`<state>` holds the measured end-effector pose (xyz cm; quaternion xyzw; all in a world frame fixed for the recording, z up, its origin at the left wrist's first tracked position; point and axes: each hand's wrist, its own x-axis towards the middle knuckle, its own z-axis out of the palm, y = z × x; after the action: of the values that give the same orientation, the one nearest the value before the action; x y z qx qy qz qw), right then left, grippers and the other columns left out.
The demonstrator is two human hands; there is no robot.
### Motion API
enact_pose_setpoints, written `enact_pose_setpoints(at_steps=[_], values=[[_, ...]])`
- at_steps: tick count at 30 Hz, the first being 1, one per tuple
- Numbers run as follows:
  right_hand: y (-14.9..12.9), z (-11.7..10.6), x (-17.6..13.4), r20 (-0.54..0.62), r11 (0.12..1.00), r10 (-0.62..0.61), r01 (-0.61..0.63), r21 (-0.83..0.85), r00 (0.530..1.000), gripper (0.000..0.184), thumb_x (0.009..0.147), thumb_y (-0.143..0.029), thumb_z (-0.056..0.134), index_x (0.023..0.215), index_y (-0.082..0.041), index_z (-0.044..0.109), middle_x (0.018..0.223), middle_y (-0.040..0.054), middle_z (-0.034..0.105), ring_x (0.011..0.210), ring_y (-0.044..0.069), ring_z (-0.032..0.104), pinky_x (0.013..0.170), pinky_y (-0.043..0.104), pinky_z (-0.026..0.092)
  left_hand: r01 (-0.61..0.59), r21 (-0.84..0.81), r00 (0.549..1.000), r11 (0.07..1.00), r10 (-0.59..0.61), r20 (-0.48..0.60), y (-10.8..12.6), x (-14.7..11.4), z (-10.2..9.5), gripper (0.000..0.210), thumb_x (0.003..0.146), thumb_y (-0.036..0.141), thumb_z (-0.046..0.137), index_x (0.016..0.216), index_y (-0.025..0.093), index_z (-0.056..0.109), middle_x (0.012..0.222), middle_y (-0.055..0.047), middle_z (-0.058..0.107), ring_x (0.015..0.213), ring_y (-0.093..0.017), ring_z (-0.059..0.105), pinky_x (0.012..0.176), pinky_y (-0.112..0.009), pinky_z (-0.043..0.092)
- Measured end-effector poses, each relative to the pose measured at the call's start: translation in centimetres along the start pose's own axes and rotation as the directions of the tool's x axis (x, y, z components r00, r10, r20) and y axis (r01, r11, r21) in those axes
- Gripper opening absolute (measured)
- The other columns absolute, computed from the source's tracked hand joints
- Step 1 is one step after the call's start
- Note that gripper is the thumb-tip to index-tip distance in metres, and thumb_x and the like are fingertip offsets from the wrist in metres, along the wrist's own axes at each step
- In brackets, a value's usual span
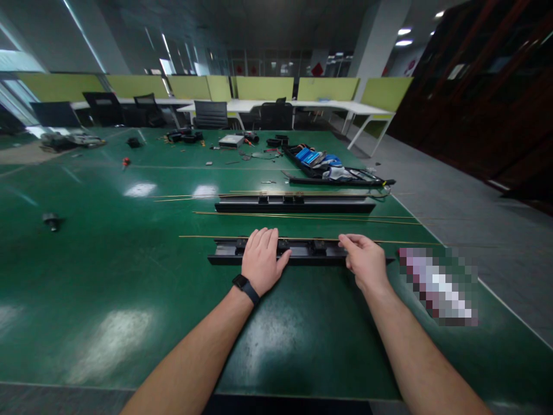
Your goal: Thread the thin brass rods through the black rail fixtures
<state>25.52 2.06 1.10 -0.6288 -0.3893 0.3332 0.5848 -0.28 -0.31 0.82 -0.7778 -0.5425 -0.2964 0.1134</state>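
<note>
- Well to the left of the near rail (302, 261), a small dark part (52, 221) is lying on the green tabletop (129, 271).
- At the near rail's left end, the thin rod (309, 238) is projecting past the rail. Its long axis is running left to right along the rail's far edge, nearly parallel to it.
- Left of the near rail's middle, the left hand (265, 265) is lying palm down across the rail. Its fingers are extending straight and close together; the thumb is standing apart. The rod is passing out of sight at these fingers, so contact between them cannot be told.
- Beyond the near rail, the far rail (298, 208) is lying roughly parallel. Loose rods (302, 217) are lying between the two rails.
- Inside the near rail, right of its middle, a black block (318, 246) is sitting between the hands.
- Over the near rail's right part, the right hand (366, 262) is holding the rod: thumb and forefinger are closing in a narrow pinch. This hand is nearer to the rod's visible middle; the rod is extending to both sides of its fingers.
- Just right of the near rail, a pixelated object (438, 288) is lying at a slant.
</note>
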Motion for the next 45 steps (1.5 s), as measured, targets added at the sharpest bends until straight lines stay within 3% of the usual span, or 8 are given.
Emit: enact_pose_setpoints(at_steps=[13, 22, 32, 40, 45], values=[[-0.09, -0.22, -0.24, 0.052, 0.995, -0.063, 0.067, -0.078, 0.997, 0.043, 0.076, -0.054, 0.080, 0.091, -0.014, 0.073, 0.084, 0.0082, 0.076, 0.032, 0.005, 0.043, 0.031, 0.022, 0.028, 0.003, 0.007, 1.000, 1.000, -0.003, -0.002, 0.14, 0.02, -0.11, 0.055, 0.100, 0.048, 0.053, 0.140, 0.010, 0.055, 0.135, -0.017, 0.065, 0.132, -0.032, 0.056, 0.122, -0.049, 0.034], [-0.33, 0.17, -0.17, -0.017, 1.000, 0.002, -0.001, 0.017, 1.000, 0.042, 0.069, -0.051, 0.082, 0.086, -0.015, 0.069, 0.080, 0.0080, 0.074, 0.031, 0.005, 0.041, 0.029, 0.022, 0.023, -0.005, 0.022, 1.000, 1.000, 0.005, -0.001, 0.08, -0.04, 0.07, 0.057, 0.100, 0.049, 0.052, 0.139, 0.008, 0.055, 0.136, -0.018, 0.064, 0.133, -0.032, 0.055, 0.122, -0.048, 0.034], [-0.75, 0.09, -0.82, 0.072, 0.997, -0.050, 0.054, -0.050, 0.996, 0.044, 0.075, -0.054, 0.079, 0.093, -0.015, 0.071, 0.081, 0.0074, 0.075, 0.032, 0.006, 0.043, 0.030, 0.022, 0.028, 0.007, 0.013, 1.000, 1.000, -0.007, -0.001, 0.09, -0.13, 0.22, 0.057, 0.100, 0.049, 0.052, 0.141, 0.010, 0.054, 0.136, -0.017, 0.064, 0.134, -0.032, 0.055, 0.123, -0.050, 0.033], [-0.49, 0.16, -0.41, 0.002, 0.999, 0.000, 0.000, -0.036, 1.000, 0.049, 0.068, -0.059, 0.081, 0.089, -0.015, 0.071, 0.084, 0.0099, 0.076, 0.033, 0.006, 0.042, 0.031, 0.024, 0.026, 0.002, 0.009, 1.000, 1.000, -0.002, 0.004, 0.22, -0.05, -0.04, 0.055, 0.100, 0.048, 0.051, 0.140, 0.011, 0.055, 0.136, -0.018, 0.065, 0.133, -0.032, 0.056, 0.121, -0.050, 0.034], [-0.80, 0.08, -0.76, 0.023, 1.000, -0.011, 0.011, -0.005, 1.000, 0.051, 0.068, -0.059, 0.082, 0.089, -0.015, 0.070, 0.083, 0.0082, 0.075, 0.033, 0.005, 0.041, 0.030, 0.022, 0.025, 0.007, 0.002, 1.000, 1.000, -0.007, 0.002, 0.15, -0.12, 0.01, 0.055, 0.100, 0.049, 0.050, 0.141, 0.012, 0.055, 0.136, -0.017, 0.065, 0.134, -0.033, 0.055, 0.121, -0.051, 0.034]])
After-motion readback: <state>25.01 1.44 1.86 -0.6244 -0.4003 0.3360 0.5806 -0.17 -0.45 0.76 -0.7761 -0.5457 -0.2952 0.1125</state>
